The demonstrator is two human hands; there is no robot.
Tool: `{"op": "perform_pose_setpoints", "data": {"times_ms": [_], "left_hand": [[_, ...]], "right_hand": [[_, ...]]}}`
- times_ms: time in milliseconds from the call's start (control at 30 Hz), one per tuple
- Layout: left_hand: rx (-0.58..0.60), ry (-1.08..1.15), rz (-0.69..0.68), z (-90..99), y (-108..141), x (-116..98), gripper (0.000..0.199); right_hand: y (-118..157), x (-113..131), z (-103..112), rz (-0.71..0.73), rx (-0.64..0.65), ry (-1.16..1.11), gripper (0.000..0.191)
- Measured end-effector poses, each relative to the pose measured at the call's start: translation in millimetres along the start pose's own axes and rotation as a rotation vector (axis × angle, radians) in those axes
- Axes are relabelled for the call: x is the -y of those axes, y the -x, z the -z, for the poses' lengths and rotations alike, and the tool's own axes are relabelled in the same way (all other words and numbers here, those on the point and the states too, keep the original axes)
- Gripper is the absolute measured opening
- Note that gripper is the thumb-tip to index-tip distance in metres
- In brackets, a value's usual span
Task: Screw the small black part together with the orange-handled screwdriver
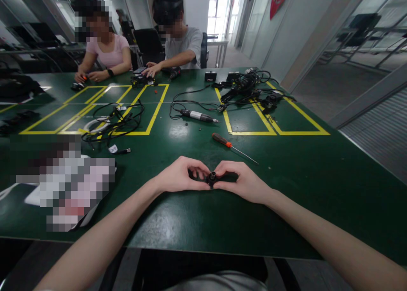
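Observation:
Between my two hands is a small black part with a round, hollow metal-looking top (pixel 213 176); its exact kind is too small to make out. My left hand (pixel 186 174) pinches it from the left with thumb and fingers. From the right, my right hand (pixel 240 180) grips the same part with its fingertips. Both hands are low over the green table (pixel 178 219). Just beyond them lies a screwdriver (pixel 230 145) with a dark and orange handle, its blade pointing right. Farther off rests a black and silver pen-shaped electric screwdriver (pixel 199 116) with a cord.
Coiled black cables (pixel 127 117) lie at the left, with a USB plug (pixel 124 151) nearby. A tangle of black cables (pixel 244 87) sits at the back right inside yellow tape lines (pixel 254 133). Two people (pixel 108 53) work across the table. A blurred-out item (pixel 79 189) is at the near left.

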State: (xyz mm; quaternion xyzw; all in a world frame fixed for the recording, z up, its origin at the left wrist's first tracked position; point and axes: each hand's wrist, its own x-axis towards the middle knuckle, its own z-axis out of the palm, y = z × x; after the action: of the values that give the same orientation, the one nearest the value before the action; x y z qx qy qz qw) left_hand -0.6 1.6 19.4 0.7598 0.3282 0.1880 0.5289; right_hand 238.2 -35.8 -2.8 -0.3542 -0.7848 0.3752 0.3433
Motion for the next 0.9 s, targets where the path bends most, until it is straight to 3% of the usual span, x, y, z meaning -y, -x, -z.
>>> {"op": "perform_pose_setpoints", "data": {"times_ms": [200,700,900], "left_hand": [[-0.033,0.119,0.042,-3.4,-1.3,6.9,0.026],[0.045,0.032,-0.038,1.3,-0.7,1.5,0.028],[-0.009,0.120,0.014,-1.8,-1.0,3.7,0.034]], "right_hand": [[-0.1,1.5,0.4,-0.019,0.011,0.004,0.020],[2.2,2.0,-3.9,0.046,-0.067,0.140,0.027],[2.6,2.2,3.0,-0.002,0.019,0.079,0.023]]}}
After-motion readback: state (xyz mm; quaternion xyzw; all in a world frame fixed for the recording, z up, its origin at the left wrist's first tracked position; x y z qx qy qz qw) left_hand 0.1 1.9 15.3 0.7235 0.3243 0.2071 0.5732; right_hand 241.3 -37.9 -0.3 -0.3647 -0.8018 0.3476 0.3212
